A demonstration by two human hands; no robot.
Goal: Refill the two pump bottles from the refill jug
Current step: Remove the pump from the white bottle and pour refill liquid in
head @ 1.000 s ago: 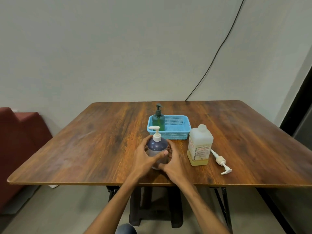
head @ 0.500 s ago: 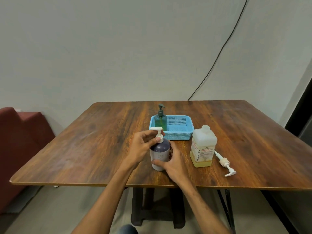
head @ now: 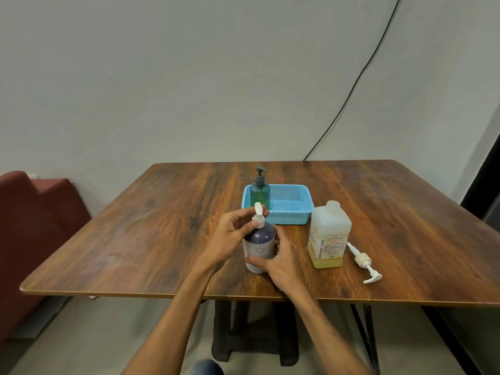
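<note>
A purple pump bottle [head: 260, 240] with a white pump head [head: 258, 215] stands upright near the table's front edge. My left hand [head: 230, 236] pinches the pump collar at the bottle's neck. My right hand [head: 281, 262] wraps the bottle's lower body from the right. A green pump bottle [head: 259, 192] stands upright in the left end of a blue basket [head: 290, 212]. The refill jug [head: 328, 236], translucent with yellowish liquid low inside, stands to the right, capped. A loose white pump [head: 364, 262] lies on the table right of the jug.
The wooden table [head: 162, 226] has its front edge close to me. A red seat [head: 32, 226] sits at the left. A black cable [head: 359, 77] runs down the wall behind. A dark doorway edge [head: 484, 171] is at the far right.
My left hand rose from the bottle's side to the pump collar, and the pump nozzle has turned from pointing left to pointing away. My right hand stayed on the bottle's body.
</note>
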